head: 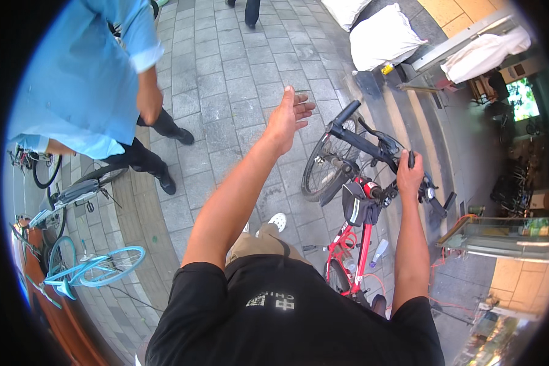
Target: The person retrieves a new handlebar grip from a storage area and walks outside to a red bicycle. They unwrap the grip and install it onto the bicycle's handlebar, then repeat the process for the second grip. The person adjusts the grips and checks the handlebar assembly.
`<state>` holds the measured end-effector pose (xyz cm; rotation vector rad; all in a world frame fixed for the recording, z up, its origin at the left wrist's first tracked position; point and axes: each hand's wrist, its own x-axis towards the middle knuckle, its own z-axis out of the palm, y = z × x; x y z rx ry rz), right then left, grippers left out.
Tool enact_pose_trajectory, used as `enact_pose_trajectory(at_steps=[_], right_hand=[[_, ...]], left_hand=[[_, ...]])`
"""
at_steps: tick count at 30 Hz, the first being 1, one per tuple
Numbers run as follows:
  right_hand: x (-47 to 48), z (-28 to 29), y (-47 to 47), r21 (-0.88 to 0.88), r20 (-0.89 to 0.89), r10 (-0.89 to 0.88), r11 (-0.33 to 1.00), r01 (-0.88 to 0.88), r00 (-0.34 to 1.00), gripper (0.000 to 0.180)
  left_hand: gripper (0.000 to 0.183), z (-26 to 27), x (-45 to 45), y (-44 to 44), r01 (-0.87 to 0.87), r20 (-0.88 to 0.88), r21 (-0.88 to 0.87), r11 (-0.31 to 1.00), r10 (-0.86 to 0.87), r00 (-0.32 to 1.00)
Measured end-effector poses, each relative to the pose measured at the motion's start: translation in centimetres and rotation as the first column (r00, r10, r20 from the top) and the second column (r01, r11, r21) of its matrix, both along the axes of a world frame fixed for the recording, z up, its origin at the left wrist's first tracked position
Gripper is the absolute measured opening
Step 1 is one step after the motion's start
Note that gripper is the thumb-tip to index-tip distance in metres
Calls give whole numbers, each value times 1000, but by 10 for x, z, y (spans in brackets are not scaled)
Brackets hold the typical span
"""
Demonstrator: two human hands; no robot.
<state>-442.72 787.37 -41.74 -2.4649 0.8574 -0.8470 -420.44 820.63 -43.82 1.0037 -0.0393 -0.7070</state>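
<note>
A red bicycle [364,249] stands at my right, its front wheel [331,160] turned on the grey paving. My right hand [410,176] grips the black handlebar [363,142] near its middle, with a dark piece showing beside the thumb. A black frame bag [360,203] with a light stripe sits behind the stem. My left hand [289,120] is raised in the air, left of the handlebar's end, fingers apart and holding nothing. Cables and brake levers partly hide the front of the bicycle.
A person in a light blue shirt [73,82] stands at the left, near parked bicycles, one of them turquoise [73,271]. Steps [421,123] lead to a shop doorway at the right. White sacks [384,36] lie at the top right. Another person's legs [252,11] show at the top.
</note>
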Motion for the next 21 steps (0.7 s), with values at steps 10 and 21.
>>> enact_pose_trajectory(at_steps=[10, 21], right_hand=[[16, -8, 4, -143, -66, -65, 988, 55, 996, 34], [22, -7, 5, -103, -140, -110, 990, 96, 984, 37]], left_hand=[[96, 6, 69, -19, -73, 149, 94, 993, 59, 987], [71, 41, 11, -90, 278, 135, 324, 904, -335, 932]])
